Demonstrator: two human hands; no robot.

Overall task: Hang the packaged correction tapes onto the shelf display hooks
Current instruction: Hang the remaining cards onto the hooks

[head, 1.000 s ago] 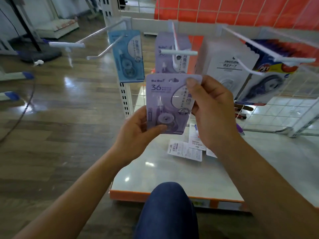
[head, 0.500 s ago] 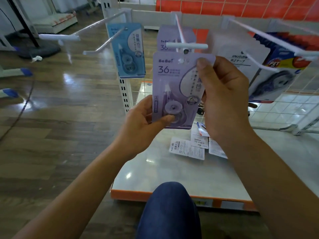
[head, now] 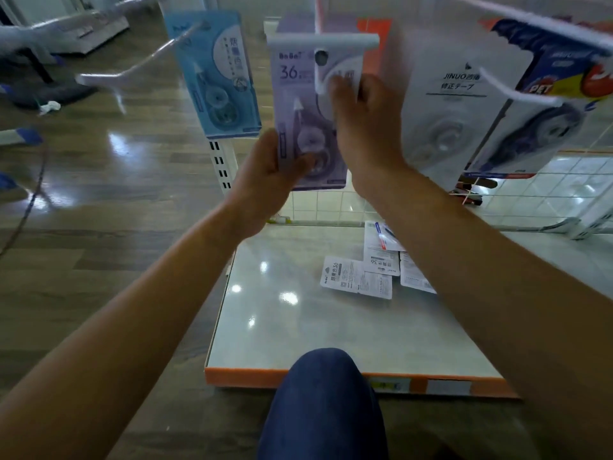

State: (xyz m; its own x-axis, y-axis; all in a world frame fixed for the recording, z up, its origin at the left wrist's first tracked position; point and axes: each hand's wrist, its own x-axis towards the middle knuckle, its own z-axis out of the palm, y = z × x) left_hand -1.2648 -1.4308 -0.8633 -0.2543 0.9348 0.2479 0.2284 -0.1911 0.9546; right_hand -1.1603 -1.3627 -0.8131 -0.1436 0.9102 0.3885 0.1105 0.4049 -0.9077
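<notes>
Hanging step: purple correction tape pack [head: 298,94] raised to the centre hook [head: 323,41].
The left hand [head: 265,174] pinches its lower-left edge and the right hand [head: 365,127] grips its upper right, at 12 o'clock against the hook's front. Next, the hang hole must meet the hook tip, then slide back.

Purple pack [head: 292,94] up front: a blurred "BoBo" and a big "36". The white pack [head: 441,127] beside it says "JINUO" over a line of small characters. "PET" shows on the blue-and-yellow pack [head: 560,61]. Down on the shelf base [head: 298,327], a face-down card [head: 356,277] carries "36" too.
</notes>
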